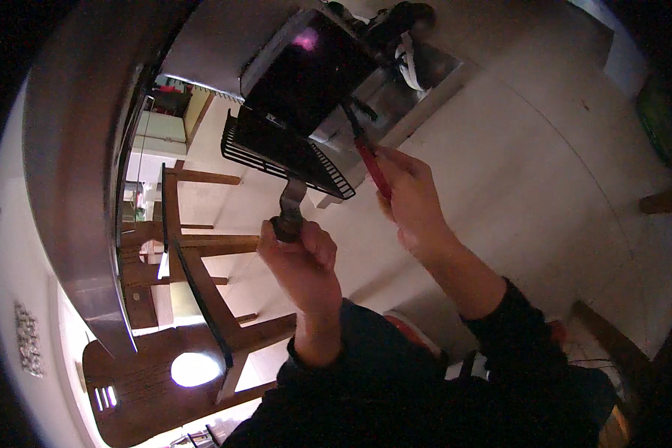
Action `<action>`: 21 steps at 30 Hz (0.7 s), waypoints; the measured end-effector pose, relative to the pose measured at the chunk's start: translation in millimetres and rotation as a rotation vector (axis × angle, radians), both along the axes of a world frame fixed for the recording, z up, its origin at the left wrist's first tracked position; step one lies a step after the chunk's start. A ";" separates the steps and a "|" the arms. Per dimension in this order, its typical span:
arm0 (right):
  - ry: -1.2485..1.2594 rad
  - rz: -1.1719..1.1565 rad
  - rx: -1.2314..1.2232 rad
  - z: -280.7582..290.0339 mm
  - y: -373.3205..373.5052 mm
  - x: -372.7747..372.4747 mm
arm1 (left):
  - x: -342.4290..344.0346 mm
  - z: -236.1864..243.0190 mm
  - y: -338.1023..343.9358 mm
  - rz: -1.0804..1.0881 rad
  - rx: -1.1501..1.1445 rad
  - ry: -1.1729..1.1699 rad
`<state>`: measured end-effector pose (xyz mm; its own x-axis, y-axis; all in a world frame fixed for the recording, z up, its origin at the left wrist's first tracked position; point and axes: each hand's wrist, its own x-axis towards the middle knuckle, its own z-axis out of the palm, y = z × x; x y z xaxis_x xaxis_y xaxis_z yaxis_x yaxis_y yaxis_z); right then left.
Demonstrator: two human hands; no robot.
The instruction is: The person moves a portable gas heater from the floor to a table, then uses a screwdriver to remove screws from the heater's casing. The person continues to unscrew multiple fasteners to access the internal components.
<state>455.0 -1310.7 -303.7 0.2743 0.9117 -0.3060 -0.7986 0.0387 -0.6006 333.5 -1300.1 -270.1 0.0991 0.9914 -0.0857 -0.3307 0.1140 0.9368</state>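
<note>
My left hand [304,261] is closed on a short, dark, curved strip [292,200] with a rounded lower end; its exact kind I cannot make out. The strip's upper end meets the edge of a black slotted frame [287,157], which sits tilted below a dark box-like unit [310,75] with a glossy face. My right hand [414,198] is closed round a slim red-handled tool [371,164]. Its dark tip points up and away, beside the lower right edge of the dark unit; which tool it is does not show clearly.
Beyond the dark unit stands a low grey base [418,101] with a black-and-white object [408,63] on it. A wooden chair [201,254] and a brown tabletop [145,381] are at left. The pale floor [530,172] extends right, with a wooden leg [612,340] nearby.
</note>
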 end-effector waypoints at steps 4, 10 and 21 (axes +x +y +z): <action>-0.029 -0.133 0.079 7.3 -29.5 -15.0 | -1.0 -1.8 -2.2 0.017 0.049 0.023; 0.105 -0.174 0.128 1.5 -18.4 -5.4 | 7.7 -4.9 -2.0 -0.039 0.033 -0.015; 0.074 -0.166 0.088 2.0 -18.8 10.4 | 9.3 -4.0 -0.4 -0.071 0.045 0.030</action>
<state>465.4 -1329.5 -301.6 0.4028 0.8799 -0.2521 -0.8186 0.2231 -0.5292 342.8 -1300.6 -274.1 0.1669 0.9849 -0.0455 -0.2952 0.0940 0.9508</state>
